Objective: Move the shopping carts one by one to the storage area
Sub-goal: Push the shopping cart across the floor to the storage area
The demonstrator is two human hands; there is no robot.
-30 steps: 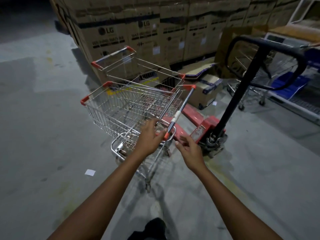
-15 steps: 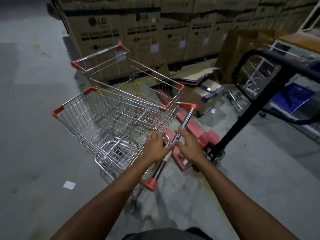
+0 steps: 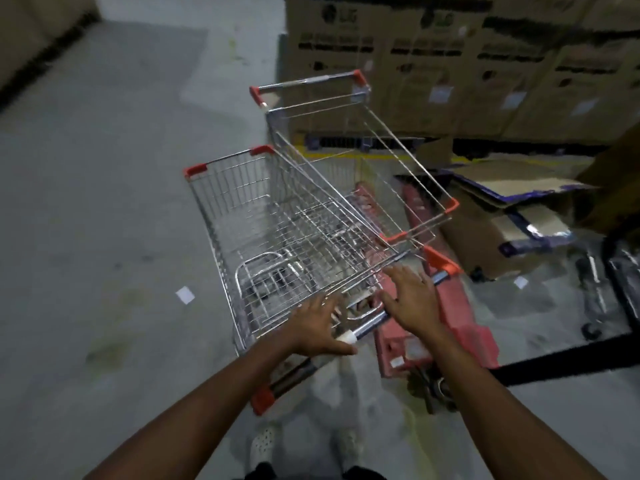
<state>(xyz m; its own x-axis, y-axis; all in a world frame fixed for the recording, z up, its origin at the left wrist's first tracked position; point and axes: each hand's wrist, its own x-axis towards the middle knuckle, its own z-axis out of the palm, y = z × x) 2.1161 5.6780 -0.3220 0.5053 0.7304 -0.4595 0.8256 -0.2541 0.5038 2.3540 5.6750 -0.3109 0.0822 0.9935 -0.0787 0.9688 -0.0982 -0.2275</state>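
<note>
A silver wire shopping cart [image 3: 277,237] with orange corner caps stands right in front of me, its handle bar [image 3: 372,322] running diagonally from lower left to upper right. My left hand [image 3: 317,329] lies over the lower part of the bar, fingers stretched forward and thumb out beside it. My right hand [image 3: 412,299] rests on the upper part with fingers spread and fairly straight. A second cart [image 3: 349,140] stands just behind, turned the other way, its front corner touching or overlapping the near cart's right side.
A red pallet jack [image 3: 450,337] sits close on the right, its black tiller [image 3: 554,362] crossing low right. Stacked cardboard boxes [image 3: 450,64] wall off the back. Flattened cartons [image 3: 512,188] lie right. Bare concrete floor [image 3: 104,220] opens to the left.
The near cart has swung so its basket points away and left, and it is closer to me. Both hands went from curling round the handle to lying on it with spread fingers.
</note>
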